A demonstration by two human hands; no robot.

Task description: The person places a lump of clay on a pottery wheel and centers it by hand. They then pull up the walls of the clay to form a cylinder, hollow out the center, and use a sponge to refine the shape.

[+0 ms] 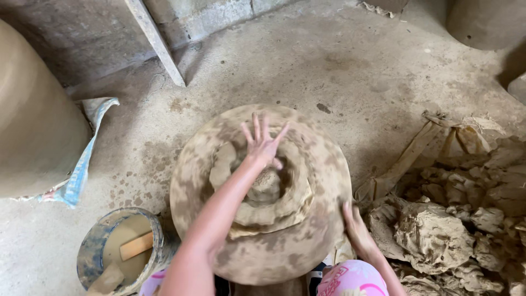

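My left hand (263, 143), fingers spread, presses flat on the coiled ring of wet brown clay (263, 186) atop the round clay-smeared wheel (307, 241). My right hand (356, 227), flat too, rests against that wheel's near edge.

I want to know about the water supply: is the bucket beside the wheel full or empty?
Partly full: the bucket holds muddy liquid below its rim, with a wooden piece in it.

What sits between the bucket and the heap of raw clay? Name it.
In the head view, the round clay-smeared wheel with its clay coil stands between the bucket and the clay heap. The left hand presses the coil; the right hand touches the wheel's edge.
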